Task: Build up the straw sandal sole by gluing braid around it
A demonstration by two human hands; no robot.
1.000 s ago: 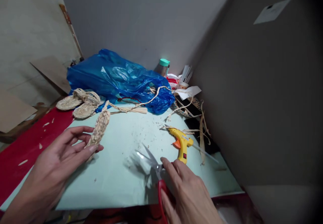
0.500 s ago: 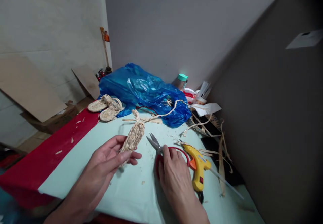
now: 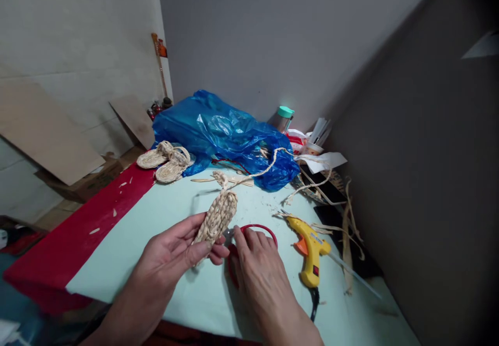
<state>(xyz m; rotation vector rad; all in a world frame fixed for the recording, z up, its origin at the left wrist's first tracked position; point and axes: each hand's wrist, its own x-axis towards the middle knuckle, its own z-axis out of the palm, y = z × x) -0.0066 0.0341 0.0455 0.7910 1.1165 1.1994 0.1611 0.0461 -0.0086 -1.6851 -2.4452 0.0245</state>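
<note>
My left hand [image 3: 175, 255] holds a small woven straw sole [image 3: 218, 216] by its near end, thumb pressed on top. A braided straw cord [image 3: 265, 166] trails from the sole's far end toward the blue bag. My right hand [image 3: 259, 273] grips red-handled scissors [image 3: 253, 229], fingers through the loop. The blades point at the sole's edge and are mostly hidden behind it. Both hands hover over the pale green table mat [image 3: 179, 200].
A yellow glue gun [image 3: 310, 255] lies right of my right hand. Behind are a blue plastic bag [image 3: 226, 135], a finished pair of straw sandals [image 3: 166, 158], a teal-capped bottle [image 3: 283, 118], papers and straw strips [image 3: 345, 231]. A red cloth [image 3: 78, 236] covers the table's left.
My right hand picked up the scissors and carried them left to the sole. My left hand lifted the sole closer to the middle. The view also shifted.
</note>
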